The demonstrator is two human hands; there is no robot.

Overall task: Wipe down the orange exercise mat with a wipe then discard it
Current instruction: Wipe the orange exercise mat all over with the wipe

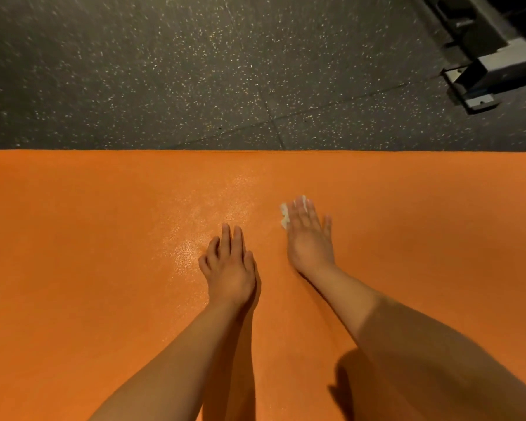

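The orange exercise mat (88,268) fills the lower two thirds of the head view, and its far edge runs straight across the frame. My right hand (308,235) lies flat on the mat with straight fingers, pressing a white wipe (284,214) that shows only at the left of my fingertips. My left hand (230,265) rests on the mat to the left, its fingers loosely spread and holding nothing. A damp sheen (207,220) streaks the mat just left of both hands.
Dark speckled rubber floor (164,71) lies beyond the mat's far edge. The base of a black and grey exercise machine (483,65) stands at the top right corner, off the mat.
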